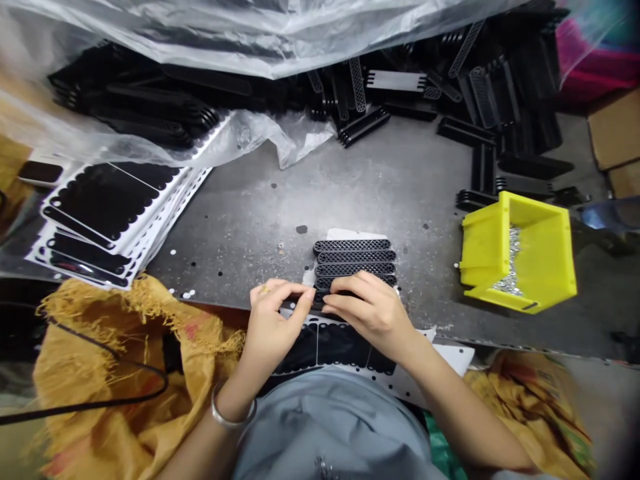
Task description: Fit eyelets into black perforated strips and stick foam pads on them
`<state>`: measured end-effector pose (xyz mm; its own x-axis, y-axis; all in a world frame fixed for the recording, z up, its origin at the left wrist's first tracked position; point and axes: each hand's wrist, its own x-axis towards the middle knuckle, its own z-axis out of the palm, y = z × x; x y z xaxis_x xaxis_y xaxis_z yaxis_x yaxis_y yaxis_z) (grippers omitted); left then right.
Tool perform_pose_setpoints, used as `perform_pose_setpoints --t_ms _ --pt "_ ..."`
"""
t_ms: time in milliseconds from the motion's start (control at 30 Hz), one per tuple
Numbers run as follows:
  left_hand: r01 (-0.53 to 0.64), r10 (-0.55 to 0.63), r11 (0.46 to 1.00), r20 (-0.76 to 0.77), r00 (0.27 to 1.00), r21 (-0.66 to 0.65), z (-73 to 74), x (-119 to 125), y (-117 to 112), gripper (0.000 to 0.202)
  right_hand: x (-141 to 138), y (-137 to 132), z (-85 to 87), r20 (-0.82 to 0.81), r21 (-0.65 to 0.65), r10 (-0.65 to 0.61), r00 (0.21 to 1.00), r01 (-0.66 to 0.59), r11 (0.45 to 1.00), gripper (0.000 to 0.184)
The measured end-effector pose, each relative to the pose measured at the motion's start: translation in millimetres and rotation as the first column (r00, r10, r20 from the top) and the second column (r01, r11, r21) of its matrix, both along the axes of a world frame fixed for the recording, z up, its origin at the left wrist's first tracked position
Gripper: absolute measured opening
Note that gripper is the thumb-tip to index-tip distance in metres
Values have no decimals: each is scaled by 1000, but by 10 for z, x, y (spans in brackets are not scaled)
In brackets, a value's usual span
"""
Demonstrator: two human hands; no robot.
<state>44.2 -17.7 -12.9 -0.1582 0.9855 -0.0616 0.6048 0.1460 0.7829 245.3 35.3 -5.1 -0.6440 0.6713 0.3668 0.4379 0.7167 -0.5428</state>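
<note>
Both hands are together right at the bench edge, with the fingertips nearly meeting. The left hand [273,327] pinches the near end of a black strip [320,299], and the right hand [370,313] has its fingers pressed down over the same strip, though they hide most of it. Just ahead of the hands, four more perforated strips [355,260] sit side by side in a tidy block on a bit of white backing. Looks like that's the finished part so far. Right under the hands there's a sheet [333,343] with black scalloped pieces still on it, so plenty left there. Off past the left hand sits a stack of similar sheets [105,207], also loaded. Further ahead, loose strips are heaped in a big pile [480,87] under a plastic sheet [240,40]. Ahead and right of the right hand is a yellow bin [530,257] full of tiny silver bits [510,267]. The strips are matte black, long and narrow, with rows of small holes.
</note>
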Motion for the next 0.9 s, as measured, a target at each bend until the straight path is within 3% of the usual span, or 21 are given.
perform_pose_setpoints --t_ms 133,233,300,433,567,667,767,900 --pt "18 -18 1000 0 1000 -4 -5 -9 30 21 -35 -1 -1 6 -2 -9 1000 9 1000 15" --pt "28 -28 1000 -1 1000 -5 -16 -18 35 20 99 -18 63 51 -5 -16 999 16 1000 18" --pt "30 -30 1000 0 1000 0 -25 -27 32 19 279 -31 115 47 -98 -69 996 74 992 21" --pt "27 -27 999 3 1000 25 -45 -42 29 19 596 -44 133 -77 -346 -226 971 186 920 14" --pt "41 -41 999 -24 999 23 -38 -24 51 21 633 -15 72 -132 -385 -221 966 155 910 14" --pt "73 -71 997 -56 996 23 -25 -63 37 22 628 -7 66 -104 -335 -182 978 138 932 15" --pt "79 -71 996 -160 985 40 -40 -244 -69 23 729 -100 112 -67 -168 -286 956 272 948 22" --pt "146 -112 986 -322 940 84 -86 -526 -300 31 861 -373 198 -166 -88 -530 832 523 848 26"
